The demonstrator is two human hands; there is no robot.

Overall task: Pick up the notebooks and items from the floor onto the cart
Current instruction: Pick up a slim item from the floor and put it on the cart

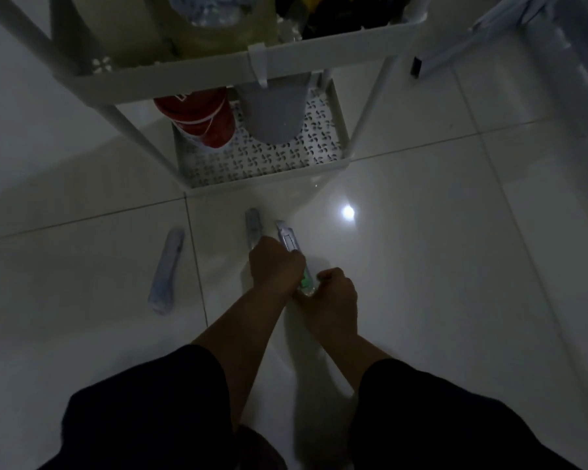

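Observation:
A white cart [336, 164] stands on the tiled floor ahead of me. Three long items lie in front of it. A grey-blue stick-shaped item [167, 269] lies alone at the left. A second grey stick [253, 225] pokes out from under my left hand [275, 262]. That hand is closed over a grey box cutter [286, 239] with a green lower end. My right hand [336, 295] is curled into a fist at that green end, touching it. Dim light hides finer detail.
The cart's perforated bottom shelf holds a red container [201, 120] and a grey cup [272, 113]. Its upper shelf [184, 74] carries a beige bag and dark things. Pale slats [510, 32] lean at the upper right. My dark-clothed knees fill the bottom edge.

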